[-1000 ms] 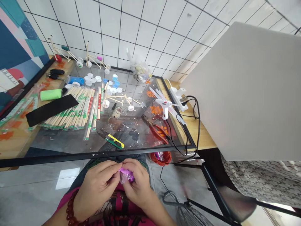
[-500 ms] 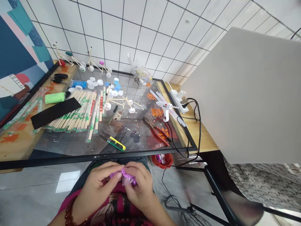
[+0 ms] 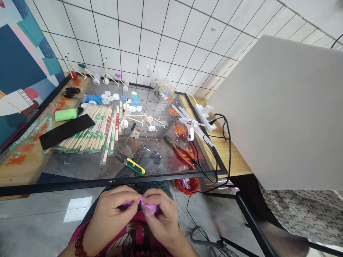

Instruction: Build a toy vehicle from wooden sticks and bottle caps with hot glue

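Over my lap, in front of the table's edge, both hands work at a purple clay-like lump (image 3: 150,210) partly covered in clear plastic. My left hand (image 3: 119,205) pinches one side of it, thumb against fingertips, with a bit of purple showing under the fingers. My right hand (image 3: 162,210) holds the larger, wrapped part between thumb and curled fingers. The two sets of fingertips nearly meet, with a narrow strip of purple between them. On the table nearest the hands lie small thread snips (image 3: 132,166) with yellow and green handles.
Wrapped chopsticks (image 3: 88,134), a black strip (image 3: 66,132), bottle caps (image 3: 108,97) and small stick tricycles (image 3: 138,116) occupy the left and middle. Rightward lie red-handled pliers (image 3: 182,153), a white glue gun (image 3: 189,128) and a power strip (image 3: 202,116). A red basket (image 3: 194,187) stands below.
My fingertips have drawn slightly apart, and more of the purple lump shows at my right hand. The whole view has shifted a little.
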`<state>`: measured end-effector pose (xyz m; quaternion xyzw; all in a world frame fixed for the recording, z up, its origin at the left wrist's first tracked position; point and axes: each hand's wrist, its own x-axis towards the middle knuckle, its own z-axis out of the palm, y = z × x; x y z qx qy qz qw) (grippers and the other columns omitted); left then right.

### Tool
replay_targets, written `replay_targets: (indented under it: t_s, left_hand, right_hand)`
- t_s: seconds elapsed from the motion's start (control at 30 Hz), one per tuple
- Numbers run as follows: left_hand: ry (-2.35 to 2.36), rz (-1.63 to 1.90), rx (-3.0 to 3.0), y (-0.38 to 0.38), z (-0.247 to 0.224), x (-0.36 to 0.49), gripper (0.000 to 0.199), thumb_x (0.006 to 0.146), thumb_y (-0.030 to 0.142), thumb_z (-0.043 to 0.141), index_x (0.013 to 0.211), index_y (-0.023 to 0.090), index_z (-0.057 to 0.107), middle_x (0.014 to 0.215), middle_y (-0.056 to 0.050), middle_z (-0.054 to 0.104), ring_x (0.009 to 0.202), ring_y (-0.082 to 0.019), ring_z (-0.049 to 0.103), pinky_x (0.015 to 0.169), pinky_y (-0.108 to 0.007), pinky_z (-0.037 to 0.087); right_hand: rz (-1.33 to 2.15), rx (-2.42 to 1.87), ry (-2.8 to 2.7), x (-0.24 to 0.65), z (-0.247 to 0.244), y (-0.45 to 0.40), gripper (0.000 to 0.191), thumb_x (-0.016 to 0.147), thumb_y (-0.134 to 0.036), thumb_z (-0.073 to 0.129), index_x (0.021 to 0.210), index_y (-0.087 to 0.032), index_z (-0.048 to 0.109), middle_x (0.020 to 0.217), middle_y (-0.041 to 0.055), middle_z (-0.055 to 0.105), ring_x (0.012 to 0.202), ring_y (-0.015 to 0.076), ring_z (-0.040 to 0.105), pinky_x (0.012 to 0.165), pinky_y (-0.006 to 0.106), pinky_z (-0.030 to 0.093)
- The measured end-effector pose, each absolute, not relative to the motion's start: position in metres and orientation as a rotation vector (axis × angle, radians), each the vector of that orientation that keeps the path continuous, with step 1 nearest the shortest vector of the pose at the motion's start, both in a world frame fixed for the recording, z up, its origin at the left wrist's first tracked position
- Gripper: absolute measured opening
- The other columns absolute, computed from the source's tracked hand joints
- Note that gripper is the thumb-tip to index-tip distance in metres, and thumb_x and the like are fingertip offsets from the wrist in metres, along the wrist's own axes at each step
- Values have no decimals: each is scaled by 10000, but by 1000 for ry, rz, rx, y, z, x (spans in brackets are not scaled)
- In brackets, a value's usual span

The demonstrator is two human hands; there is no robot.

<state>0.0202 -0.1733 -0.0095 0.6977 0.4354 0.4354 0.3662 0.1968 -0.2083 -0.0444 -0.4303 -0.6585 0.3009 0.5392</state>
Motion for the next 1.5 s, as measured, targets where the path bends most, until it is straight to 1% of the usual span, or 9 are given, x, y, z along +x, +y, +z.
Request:
replay_targets:
  t_s: [0.17,0.23,0.33,0.4,0.5,0.73,0.9,1.13,1.5]
  left_hand:
    - [1285,1179,1198,-155,-10,9,132,765,210,807,866,278,858,804,-12,788,651,-128,713,652,-213,585]
    - [1189,1154,864,-148,-7,9,268,728,264,838,996,271,857,884,-43,790,736,-164,724,676,-255,596]
    - [983,1054,655,-144,-2,15,37,677,210,823,702,190,803,796,-52,721,715,-147,653,639,-233,540]
    - [872,1007,574,-146,1,20,169,645,144,765,519,171,657,648,-16,598,618,-111,543,581,-219,473]
    - [776,904,465,-150,1,26,173,636,164,726,527,176,592,620,0,509,593,-112,452,557,-240,435]
    - [986,754,790,-162,-11,33,310,817,476,786,875,178,724,628,36,497,554,-90,374,488,-204,324]
    - [1218,864,1241,-166,-13,25,233,885,408,687,869,188,763,725,-18,686,632,-135,574,577,-228,468]
    - [1317,992,1616,-175,-17,27,176,947,314,623,924,213,765,807,-1,764,706,-133,691,661,-200,534]
    - [1186,1054,1808,-178,-29,28,154,984,202,561,1015,210,711,858,-7,740,745,-122,695,705,-193,536]
  right_hand:
    - [1024,-1091,-993,207,-48,-207,97,908,-194,765,931,-256,694,925,6,722,803,125,676,714,225,530]
    - [1089,-1087,-906,211,-48,-204,140,895,-254,800,987,-266,695,983,9,712,822,123,664,738,228,529]
    - [1165,-1028,-983,211,-43,-200,271,890,-315,809,1131,-296,686,1096,24,684,904,139,668,820,256,544]
    - [1157,-990,-1098,210,-38,-200,301,922,-337,768,1206,-312,674,1168,42,665,1008,167,669,892,287,548]
    - [1079,-984,-1298,208,-32,-200,268,984,-293,674,1250,-323,665,1216,56,671,1109,190,656,969,322,536]
    - [799,-999,-1624,208,-28,-195,405,981,-116,560,1321,-322,635,1215,66,709,1133,214,659,1003,401,536]
    - [608,-1132,-1732,212,-26,-200,534,885,-122,594,1393,-288,599,1364,116,615,1257,274,599,1062,490,506]
    - [777,-1248,-1477,210,-30,-202,123,838,-275,743,910,-221,659,824,1,636,741,150,605,697,275,509]
    - [1052,-1339,-1356,205,-31,-197,87,824,-250,767,759,-195,746,686,-3,689,629,120,606,631,238,508]
